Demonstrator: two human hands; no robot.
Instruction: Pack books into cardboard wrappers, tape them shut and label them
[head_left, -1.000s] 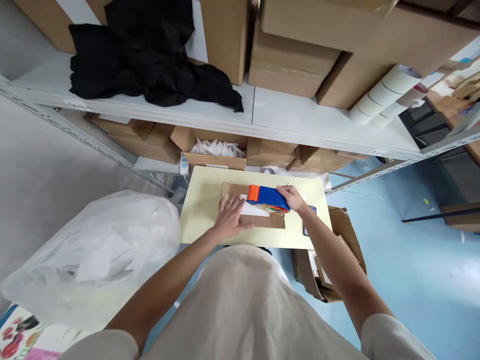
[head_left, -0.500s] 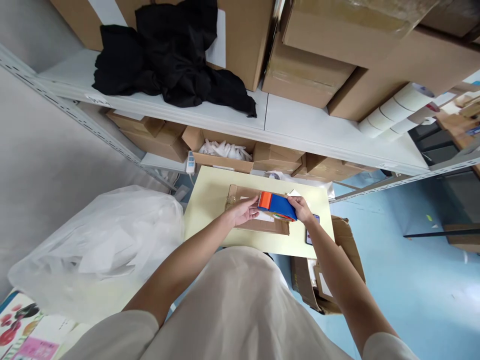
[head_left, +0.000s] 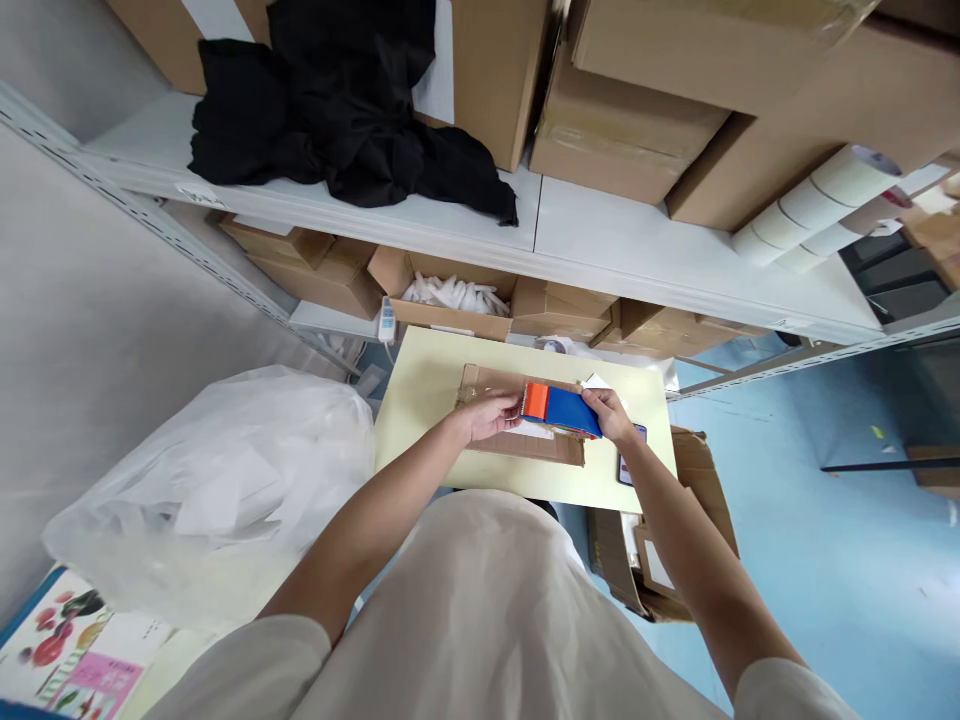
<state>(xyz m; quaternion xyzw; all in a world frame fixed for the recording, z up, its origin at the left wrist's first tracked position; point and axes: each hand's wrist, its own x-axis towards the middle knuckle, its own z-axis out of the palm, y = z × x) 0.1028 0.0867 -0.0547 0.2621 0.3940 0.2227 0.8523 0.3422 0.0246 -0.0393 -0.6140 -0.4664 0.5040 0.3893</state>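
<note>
A blue and orange tape dispenser (head_left: 571, 410) is held above a flat cardboard box (head_left: 517, 450) on the cream table. My right hand (head_left: 609, 412) is closed around the dispenser's blue end. At the orange, toothed end is my left hand (head_left: 491, 414), its fingers stretched towards the cutter edge; whether they touch the tape cannot be made out. A white label on the box shows partly beneath the dispenser. A phone (head_left: 624, 468) lies by my right wrist, partly covered by the forearm.
A shelf (head_left: 600, 225) with cartons, black cloth (head_left: 360, 120) and tape rolls (head_left: 817, 205) stands beyond the table (head_left: 412, 380). On the left is a large white plastic bag (head_left: 217, 470). An open carton (head_left: 697, 470) stands on the floor to the right.
The view has shifted slightly. The dispenser has tilted, so less of its tape roll side shows. My left fingers have come closer together by the toothed end; my right hand keeps its hold.
</note>
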